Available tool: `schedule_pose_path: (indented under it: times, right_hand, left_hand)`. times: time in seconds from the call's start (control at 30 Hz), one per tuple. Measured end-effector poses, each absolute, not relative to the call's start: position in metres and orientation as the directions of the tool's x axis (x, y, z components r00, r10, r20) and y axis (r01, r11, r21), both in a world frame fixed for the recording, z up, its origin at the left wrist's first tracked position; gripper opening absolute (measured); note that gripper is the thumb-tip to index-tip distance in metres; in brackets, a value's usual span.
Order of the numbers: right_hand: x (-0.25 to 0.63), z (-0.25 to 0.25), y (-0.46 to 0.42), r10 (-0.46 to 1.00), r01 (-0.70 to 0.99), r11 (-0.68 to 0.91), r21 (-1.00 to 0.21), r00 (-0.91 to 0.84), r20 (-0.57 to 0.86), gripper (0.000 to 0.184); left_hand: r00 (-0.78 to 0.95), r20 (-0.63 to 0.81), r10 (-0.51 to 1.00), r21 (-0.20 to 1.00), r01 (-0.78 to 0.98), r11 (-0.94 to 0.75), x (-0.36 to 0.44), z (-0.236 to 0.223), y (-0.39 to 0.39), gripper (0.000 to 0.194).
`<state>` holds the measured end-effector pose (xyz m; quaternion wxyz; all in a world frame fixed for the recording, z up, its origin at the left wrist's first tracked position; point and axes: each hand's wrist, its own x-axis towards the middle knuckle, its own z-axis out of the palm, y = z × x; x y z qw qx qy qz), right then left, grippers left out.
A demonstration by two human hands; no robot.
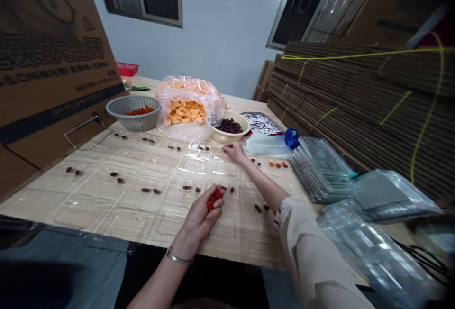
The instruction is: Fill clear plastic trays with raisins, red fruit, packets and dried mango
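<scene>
My left hand (201,216) is cupped, palm up, above the near compartments, its fingers curled round small red-orange pieces (214,198) like dried fruit. Further off, my right hand (235,151) reaches low over a far compartment, fingertips pinched on a small red-orange piece (223,148). Clear plastic trays (159,209) with shallow compartments cover the table. Pairs of dark brown pieces (151,190) lie in many compartments. One at the far right also holds several red-orange pieces (277,164).
Along the back stand a grey basket (133,122) of red-orange pieces, a plastic bag (190,84) of orange chips and a cream bowl (231,137) of dark beans. Stacked clear trays (322,169) lie right. Flattened cardboard (355,91) rises behind them; a large carton (53,62) stands left.
</scene>
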<state>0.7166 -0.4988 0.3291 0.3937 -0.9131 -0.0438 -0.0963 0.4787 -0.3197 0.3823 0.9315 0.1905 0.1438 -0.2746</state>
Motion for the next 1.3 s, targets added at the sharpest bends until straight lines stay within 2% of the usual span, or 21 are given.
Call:
schedule_pose_path:
  times: [0.27,0.5,0.67,0.73,0.8,0.9,0.93,1.03,1.13,1.3]
  right_hand:
    - [0.728,0.329,-0.509,-0.061,0.100,-0.821,-0.562,0.963,0.262,0.016]
    - [0.721,0.330,-0.514,0.068,0.175,-0.869,-0.462,0.969,0.239,0.015]
    - [0.705,0.351,-0.507,0.144,0.250,-0.854,-0.456,0.956,0.254,0.018]
    - [0.686,0.364,-0.500,0.186,0.285,-0.831,-0.477,0.952,0.243,0.019]
    - [0.657,0.375,-0.489,0.291,0.357,-0.767,-0.533,0.934,0.207,0.018]
    - [0.603,0.391,-0.474,0.577,0.566,-0.503,-0.653,0.782,0.234,0.020]
    - [0.586,0.395,-0.471,0.646,0.637,-0.422,-0.645,0.710,0.279,0.020]
    - [0.550,0.404,-0.467,0.737,0.796,-0.345,-0.497,0.558,0.382,0.019]
    - [0.534,0.406,-0.470,0.767,0.861,-0.324,-0.393,0.482,0.423,0.023]
    - [0.524,0.401,-0.477,0.679,0.901,-0.331,-0.281,0.434,0.592,0.021]
  left_hand:
    - [0.842,-0.374,-0.389,0.284,0.503,0.816,0.480,0.382,-0.294,0.011]
    - [0.827,-0.349,-0.440,0.243,0.533,0.810,0.483,0.377,-0.298,0.010]
    - [0.842,-0.365,-0.396,0.235,0.495,0.836,0.486,0.378,-0.296,0.015]
    - [0.851,-0.373,-0.369,0.225,0.469,0.854,0.488,0.378,-0.295,0.016]
    - [0.858,-0.376,-0.350,0.215,0.448,0.868,0.490,0.379,-0.297,0.016]
    - [0.867,-0.373,-0.329,0.213,0.426,0.879,0.494,0.381,-0.303,0.016]
    - [0.866,-0.382,-0.322,0.214,0.422,0.881,0.495,0.382,-0.305,0.017]
    - [0.841,-0.425,-0.335,0.202,0.449,0.871,0.496,0.386,-0.311,0.020]
    - [0.816,-0.433,-0.383,0.178,0.494,0.851,0.494,0.390,-0.313,0.024]
    - [0.788,-0.430,-0.441,0.102,0.528,0.843,0.496,0.397,-0.316,0.030]
